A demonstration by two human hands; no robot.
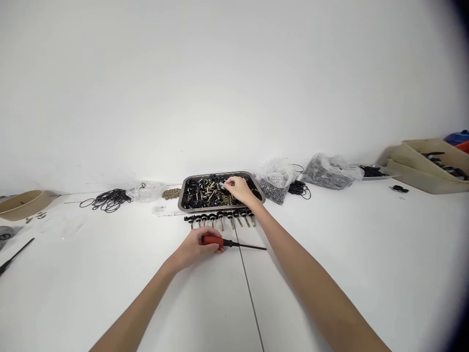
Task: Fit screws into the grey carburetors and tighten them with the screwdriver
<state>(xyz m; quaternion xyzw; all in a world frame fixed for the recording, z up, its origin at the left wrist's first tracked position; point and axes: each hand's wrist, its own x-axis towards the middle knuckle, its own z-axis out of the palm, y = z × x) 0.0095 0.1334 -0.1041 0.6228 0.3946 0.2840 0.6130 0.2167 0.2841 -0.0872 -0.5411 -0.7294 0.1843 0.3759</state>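
My left hand [200,245] is closed around the red handle of a screwdriver [216,240], whose dark shaft points right, low over the white table. My right hand [238,187] reaches over a metal tray [181,201] heaped with small black parts and brass-coloured pins. Its thumb and fingers are pinched at a small pale piece, too small to name. Between the tray and my left hand runs a row of several small assemblies [212,218], black at the top with brass or copper-coloured stems pointing toward me.
Left of the tray lie small brass pieces [171,194], a clear plastic bag [146,191], black rings [110,199] and a tan bowl [27,205]. Bags of small grey parts [324,171], black cords [299,188] and beige bins [421,171] stand right. A dark tool [16,255] lies far left.
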